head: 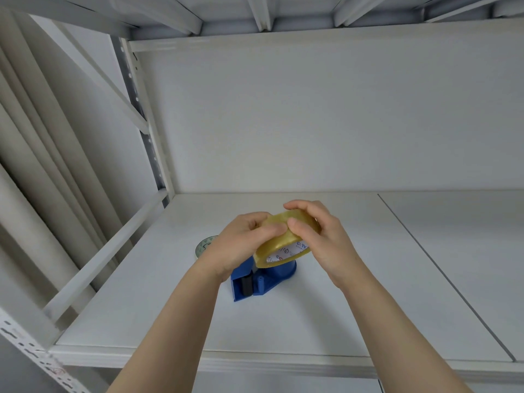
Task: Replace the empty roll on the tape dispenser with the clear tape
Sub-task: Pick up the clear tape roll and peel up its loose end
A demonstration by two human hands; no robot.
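Note:
Both my hands hold a yellowish roll of clear tape (279, 245) in the air above the white shelf. My left hand (241, 245) grips its left side with the thumb on the rim. My right hand (320, 234) pinches the rim from the top right, thumb and fingers on the tape. Just below and behind the roll stands the blue tape dispenser (261, 280) on the shelf, its black cutter part facing me; its upper part is hidden by the roll and my left hand. An empty roll core (204, 245) lies flat on the shelf, left of my left hand, partly hidden.
The white shelf board (312, 321) has a seam running diagonally at the right. A metal upright and a side rail (107, 256) bound the left side. The wall is close behind, and another shelf is overhead.

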